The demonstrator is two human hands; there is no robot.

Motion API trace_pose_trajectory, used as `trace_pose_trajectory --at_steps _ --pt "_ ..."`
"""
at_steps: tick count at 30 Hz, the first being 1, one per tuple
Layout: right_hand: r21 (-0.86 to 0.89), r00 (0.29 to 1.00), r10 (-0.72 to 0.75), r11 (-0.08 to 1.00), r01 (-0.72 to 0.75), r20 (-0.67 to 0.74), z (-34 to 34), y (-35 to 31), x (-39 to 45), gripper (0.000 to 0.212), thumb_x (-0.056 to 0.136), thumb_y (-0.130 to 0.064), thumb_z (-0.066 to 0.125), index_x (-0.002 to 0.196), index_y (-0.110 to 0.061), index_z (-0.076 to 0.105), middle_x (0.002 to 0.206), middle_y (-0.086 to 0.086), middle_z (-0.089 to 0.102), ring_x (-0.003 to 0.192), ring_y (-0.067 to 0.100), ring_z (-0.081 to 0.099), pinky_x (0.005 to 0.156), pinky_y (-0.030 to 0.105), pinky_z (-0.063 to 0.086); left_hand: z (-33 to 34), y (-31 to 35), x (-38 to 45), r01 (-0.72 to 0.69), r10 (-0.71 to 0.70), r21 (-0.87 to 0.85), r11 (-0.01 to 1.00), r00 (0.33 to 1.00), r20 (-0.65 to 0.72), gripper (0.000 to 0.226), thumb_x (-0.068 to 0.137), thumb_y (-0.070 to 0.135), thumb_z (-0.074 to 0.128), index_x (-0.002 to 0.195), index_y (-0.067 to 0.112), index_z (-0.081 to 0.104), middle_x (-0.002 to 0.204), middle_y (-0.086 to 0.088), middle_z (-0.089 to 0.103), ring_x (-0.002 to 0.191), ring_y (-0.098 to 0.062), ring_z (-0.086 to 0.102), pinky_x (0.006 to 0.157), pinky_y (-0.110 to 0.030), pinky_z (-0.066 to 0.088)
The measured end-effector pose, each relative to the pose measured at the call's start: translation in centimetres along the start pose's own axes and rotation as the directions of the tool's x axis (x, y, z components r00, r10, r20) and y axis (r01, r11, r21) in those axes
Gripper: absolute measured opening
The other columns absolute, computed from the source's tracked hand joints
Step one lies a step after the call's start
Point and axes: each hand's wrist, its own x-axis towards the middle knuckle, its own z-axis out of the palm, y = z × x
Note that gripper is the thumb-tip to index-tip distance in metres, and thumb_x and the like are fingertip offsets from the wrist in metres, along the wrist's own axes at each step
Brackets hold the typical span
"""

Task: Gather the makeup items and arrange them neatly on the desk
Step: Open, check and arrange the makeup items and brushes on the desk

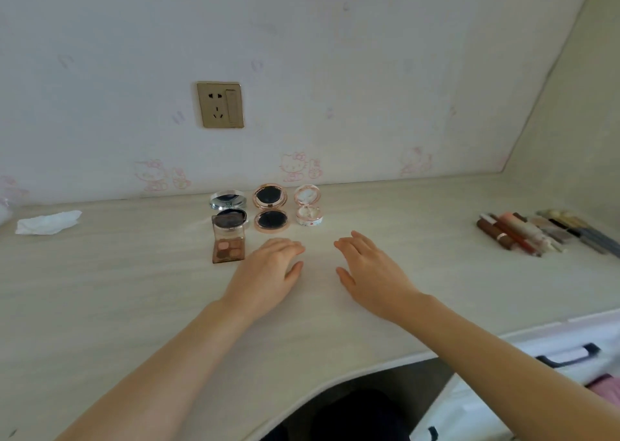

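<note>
- My left hand (268,268) lies flat on the desk (134,306) with its fingers wide and loose. It holds nothing.
- My right hand (369,266) is just the same, spread out flat and holding nothing. The two hands are near each other but not touching.
- At 12 o'clock from my hands, three round open cases stand in a row by the wall: a silver case (228,205), a pink-gold case (270,212) and a small white case (309,209).
- The square eyeshadow box (228,242) is at 10 o'clock from my left hand, just beside my fingertips. I think it leans on the silver case, but it is too blurry there to be sure.
- The sticks and tubes (523,231) lie in a pile at 3 o'clock, well apart from the cases.
- If I slide my left hand sideways, I could bump the eyeshadow box and push it crooked.
- All the lids are up. If I grab a case by its lid, it could snap shut or tip over, and powder could spill.
- The tubes are round. If I scoop up too many at once, some could roll off the desk edge.
- A crumpled tissue (47,222) lies far off at 9 o'clock. It is not makeup, so I should not mix it in.
</note>
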Motion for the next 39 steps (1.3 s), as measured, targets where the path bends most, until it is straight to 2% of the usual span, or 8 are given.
trace_pose_trajectory --at_steps 7,15,20,28,31,34,36,39 --pt "-0.028 0.987 0.158 0.987 -0.158 -0.008 -2.3 6.7 -5.8 0.05 0.101 -0.029 0.038 0.148 -0.014 0.027 0.154 0.0 0.029 0.147 0.016 0.01 0.116 0.026 0.015 4.1 7.2 2.8 -0.102 0.106 -0.069 0.992 0.993 0.058 0.035 0.096 0.027 0.05 0.13 0.021 0.058 0.134 0.008 0.056 0.129 -0.01 0.042 0.102 -0.024 0.036" --pt "-0.073 0.958 0.279 0.956 -0.283 -0.065 -4.2 14.7 -10.7 0.049 0.099 -0.029 0.043 0.145 -0.013 0.035 0.148 0.002 0.039 0.144 0.019 0.02 0.113 0.028 0.024 9.3 15.3 6.5 -0.19 0.203 -0.154 0.97 0.977 0.071 0.032 0.095 0.024 0.052 0.125 0.018 0.061 0.127 0.004 0.061 0.123 -0.013 0.047 0.099 -0.024 0.037" --pt "-0.085 0.934 0.341 0.933 -0.35 -0.103 -5.6 19.4 -12.7 0.046 0.098 -0.029 0.046 0.14 -0.012 0.041 0.139 0.003 0.047 0.135 0.02 0.036 0.105 0.029 0.036 12.2 19.5 9.8 -0.228 0.244 -0.179 0.957 0.967 0.078 0.031 0.095 0.025 0.05 0.123 0.018 0.062 0.125 0.004 0.062 0.122 -0.013 0.047 0.097 -0.026 0.038" --pt "-0.01 0.866 0.491 0.869 -0.494 -0.093 -7.5 27.6 -12.9 0.043 0.097 -0.024 0.049 0.138 -0.014 0.043 0.138 0.007 0.047 0.131 0.026 0.037 0.103 0.036 0.037 16.4 25.1 16.8 -0.225 0.253 -0.24 0.944 0.963 0.09 0.027 0.093 0.023 0.052 0.115 0.019 0.066 0.116 0.0 0.066 0.112 -0.022 0.052 0.092 -0.035 0.044" --pt "-0.017 0.827 0.554 0.83 -0.558 -0.097 -8.1 31.2 -12.2 0.038 0.096 -0.028 0.048 0.131 -0.013 0.05 0.131 0.007 0.054 0.125 0.025 0.044 0.097 0.036 0.042 17.9 26.8 20.0 -0.215 0.244 -0.276 0.937 0.967 0.075 0.025 0.092 0.023 0.053 0.113 0.02 0.067 0.113 0.002 0.067 0.108 -0.021 0.052 0.089 -0.035 0.046" --pt "-0.015 0.781 0.614 0.785 -0.619 -0.109 -8.4 34.5 -11.1 0.03 0.096 -0.027 0.046 0.118 -0.011 0.058 0.122 0.008 0.058 0.112 0.029 0.052 0.084 0.035 0.046 19.5 28.4 23.0 -0.18 0.22 -0.316 0.932 0.97 0.098 0.025 0.093 0.023 0.051 0.113 0.021 0.067 0.112 0.001 0.067 0.11 -0.019 0.05 0.089 -0.036 0.046" --pt "-0.04 0.774 0.624 0.775 -0.63 -0.104 -8.1 36.5 -10.2 0.029 0.096 -0.028 0.044 0.113 -0.01 0.059 0.118 0.009 0.058 0.106 0.032 0.053 0.08 0.034 0.045 20.6 29.3 24.8 -0.157 0.211 -0.323 0.933 0.968 0.137 0.027 0.094 0.024 0.05 0.116 0.02 0.065 0.113 -0.002 0.066 0.114 -0.021 0.05 0.09 -0.037 0.047" --pt "-0.072 0.756 0.65 0.753 -0.654 -0.073 -7.4 38.5 -8.8 0.025 0.095 -0.026 0.045 0.107 -0.009 0.058 0.099 0.007 0.053 0.1 0.035 0.052 0.075 0.031 0.035 22.2 30.3 27.3 -0.13 0.2 -0.307 0.943 0.957 0.208 0.031 0.095 0.026 0.049 0.123 0.016 0.061 0.122 -0.005 0.063 0.121 -0.023 0.047 0.095 -0.038 0.045"
